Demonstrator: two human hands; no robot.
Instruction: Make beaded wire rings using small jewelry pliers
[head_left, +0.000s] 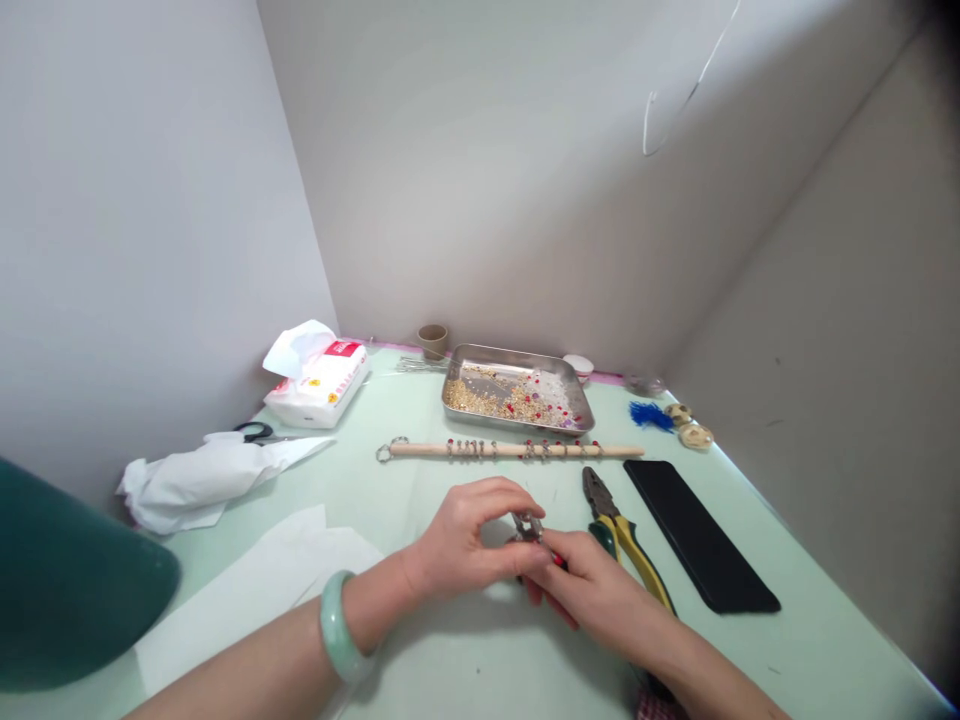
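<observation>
Both hands, left hand (465, 540) and right hand (592, 590), meet at near centre of the surface (750, 660), fingers pinched closed on a small metal ring piece (528, 526), apparently mid-assembly, just left of the pliers (626, 540).

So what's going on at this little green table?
A person is working with both hands near the table's front. The left hand and right hand meet around a small metal piece pinched between their fingertips. Yellow-handled pliers lie just right of the hands. Behind them lies a wooden dowel strung with rings, and behind that a metal tray of beads.
</observation>
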